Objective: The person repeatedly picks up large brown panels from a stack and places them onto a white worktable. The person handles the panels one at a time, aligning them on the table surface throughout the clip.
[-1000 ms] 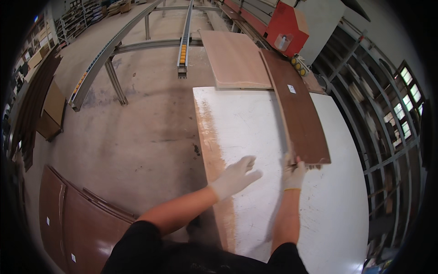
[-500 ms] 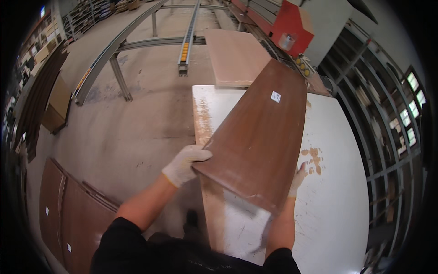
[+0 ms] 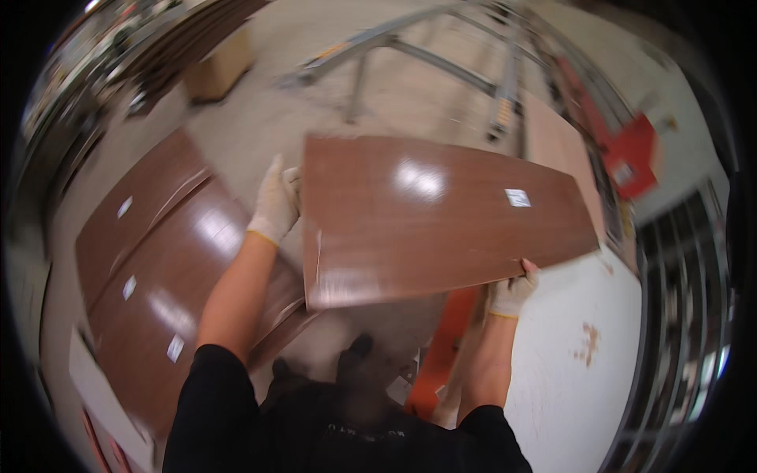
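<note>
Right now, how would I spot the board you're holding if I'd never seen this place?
Find the white tabletop at the lower right. From there, look toward the picture's middle for a glossy brown panel with one white label. Unlike the brown panels overlapping at the left, this one is held up, the right hand gripping its lower edge.

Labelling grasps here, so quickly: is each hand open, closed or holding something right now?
Left hand: at the left edge of the brown panel; grip cannot be told.
Right hand: holding the panel's lower edge, thumb on top.
</note>
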{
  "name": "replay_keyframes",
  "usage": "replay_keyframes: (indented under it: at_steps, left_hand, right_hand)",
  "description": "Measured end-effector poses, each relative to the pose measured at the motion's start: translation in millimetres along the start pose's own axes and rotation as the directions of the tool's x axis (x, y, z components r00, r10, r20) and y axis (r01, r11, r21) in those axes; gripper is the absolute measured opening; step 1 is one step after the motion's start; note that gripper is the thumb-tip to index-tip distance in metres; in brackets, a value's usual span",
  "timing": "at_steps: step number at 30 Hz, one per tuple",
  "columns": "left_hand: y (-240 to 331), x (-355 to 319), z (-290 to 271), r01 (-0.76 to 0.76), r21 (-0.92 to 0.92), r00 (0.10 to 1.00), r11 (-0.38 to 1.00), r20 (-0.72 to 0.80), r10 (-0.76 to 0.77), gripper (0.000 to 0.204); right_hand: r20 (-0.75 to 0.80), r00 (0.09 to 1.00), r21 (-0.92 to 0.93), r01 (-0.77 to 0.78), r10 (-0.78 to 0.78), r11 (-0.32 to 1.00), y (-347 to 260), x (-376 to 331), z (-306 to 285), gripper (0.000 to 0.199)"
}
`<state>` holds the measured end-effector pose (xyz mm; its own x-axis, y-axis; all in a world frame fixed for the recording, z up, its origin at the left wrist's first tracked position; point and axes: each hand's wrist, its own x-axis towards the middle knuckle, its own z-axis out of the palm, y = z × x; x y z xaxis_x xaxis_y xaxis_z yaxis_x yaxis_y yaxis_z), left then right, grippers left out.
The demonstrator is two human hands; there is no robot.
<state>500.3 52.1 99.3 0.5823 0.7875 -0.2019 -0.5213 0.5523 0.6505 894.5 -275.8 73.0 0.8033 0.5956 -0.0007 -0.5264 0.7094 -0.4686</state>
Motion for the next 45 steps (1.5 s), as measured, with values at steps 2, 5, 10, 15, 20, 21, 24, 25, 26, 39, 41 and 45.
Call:
replay_keyframes:
  at_steps: [2, 5, 10, 15, 20, 21, 24, 25, 26, 39, 41, 45]
  left_hand:
    - [25, -49, -71, -0.043, 0.323, 0.914, 0.945, -0.369, 0.168, 0.076]
    - [71, -153, -194, 0.288, 0.885, 0.766, 0.365, -0.442, 0.467, 0.064]
    - [108, -325, -341, 0.729, 0.679, 0.466, -0.091, -0.394, 0.792, 0.058]
    - [83, -398, -400, 0.837, 0.53, 0.409, -0.137, -0.44, 0.799, 0.065]
    - [71, -402, -414, 0.841, 0.511, 0.451, -0.175, -0.485, 0.75, 0.07]
    - [71, -401, -413, 0.843, 0.508, 0.447, -0.178, -0.476, 0.757, 0.07]
    - [76, -401, -409, 0.835, 0.52, 0.444, -0.177, -0.449, 0.775, 0.07]
    - [79, -401, -407, 0.833, 0.528, 0.441, -0.167, -0.45, 0.776, 0.07]
    - [82, -402, -405, 0.83, 0.531, 0.443, -0.169, -0.443, 0.78, 0.071]
    - [101, -402, -393, 0.792, 0.603, 0.479, -0.096, -0.517, 0.71, 0.072]
    - [102, -401, -394, 0.796, 0.593, 0.479, -0.122, -0.495, 0.725, 0.071]
    - [103, -401, -395, 0.785, 0.617, 0.476, -0.058, -0.54, 0.694, 0.072]
  right_hand:
    - [0.085, 0.994, 0.023, -0.072, 0.069, 0.997, 66, -20, 42, 0.058]
    - [0.219, 0.951, -0.041, -0.217, 0.22, 0.975, 135, -79, 116, 0.058]
    - [0.264, 0.866, -0.179, -0.39, 0.425, 0.904, 275, -166, 220, 0.06]
    - [0.295, 0.695, -0.231, -0.614, 0.656, 0.755, 423, -255, 267, 0.052]
    - [0.367, 0.441, -0.176, -0.832, 0.819, 0.527, 553, -327, 290, 0.053]
    - [0.342, 0.393, -0.193, -0.86, 0.853, 0.473, 578, -338, 294, 0.054]
    - [0.238, 0.289, -0.206, -0.918, 0.927, 0.339, 656, -365, 309, 0.055]
    - [0.323, 0.239, -0.212, -0.924, 0.916, 0.317, 680, -372, 314, 0.056]
    - [0.339, 0.223, -0.222, -0.925, 0.914, 0.308, 703, -379, 319, 0.057]
    - [0.288, 0.204, -0.138, -0.958, 0.935, 0.252, 955, -409, 374, 0.046]
    - [0.268, 0.199, -0.118, -0.964, 0.942, 0.238, 972, -412, 373, 0.048]
    - [0.286, 0.214, -0.161, -0.95, 0.934, 0.267, 990, -416, 369, 0.048]
